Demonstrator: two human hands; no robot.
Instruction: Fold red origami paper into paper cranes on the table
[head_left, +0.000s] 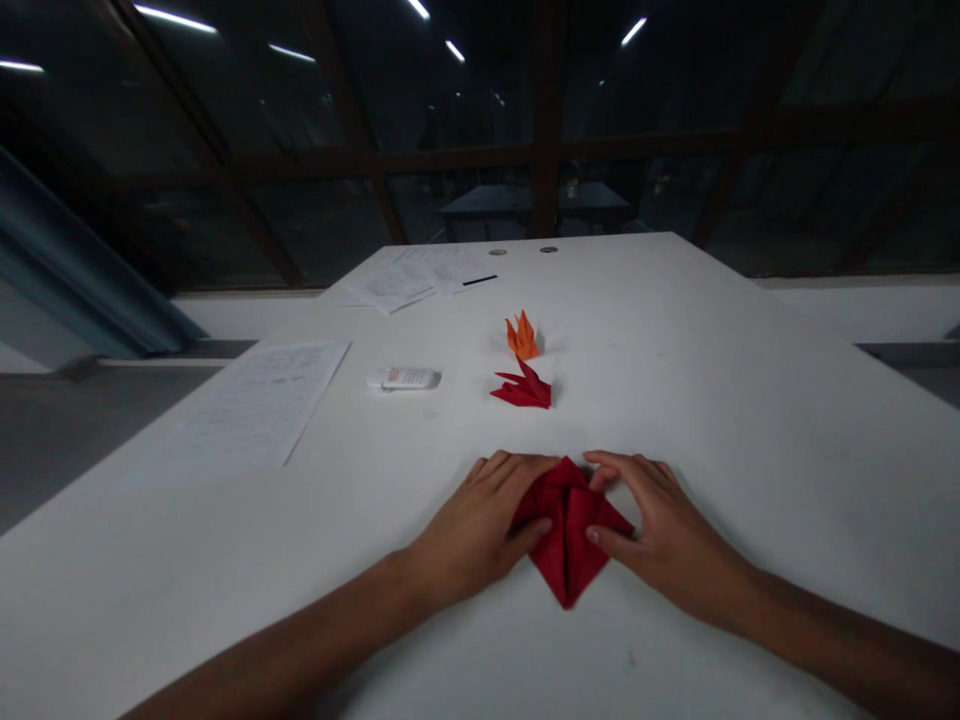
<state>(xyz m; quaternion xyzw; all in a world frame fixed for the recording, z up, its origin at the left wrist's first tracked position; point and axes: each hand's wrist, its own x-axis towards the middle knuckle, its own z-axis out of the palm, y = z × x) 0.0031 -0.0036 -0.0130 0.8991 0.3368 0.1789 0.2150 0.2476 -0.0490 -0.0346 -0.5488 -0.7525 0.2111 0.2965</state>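
Left hand (487, 515) holding left side of red folded paper (575, 545) between thumb and fingers, right hand (664, 525) likewise at right, red paper figure (534, 390) beyond the fingertips, orange figure (523, 340) farther out

My distant left hand (480, 525) and right hand (664, 530) face each other, fingers (628, 468) bent, thumbs (529, 538) pointing inward, while left forearm (330, 625) and right forearm (817, 615) slant outward.

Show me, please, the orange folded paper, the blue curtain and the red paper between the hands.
Orange folded paper (524, 341): head view, middle of its body.
Blue curtain (81, 272): head view, middle of its folds.
Red paper (574, 552): head view, beside its central seam.
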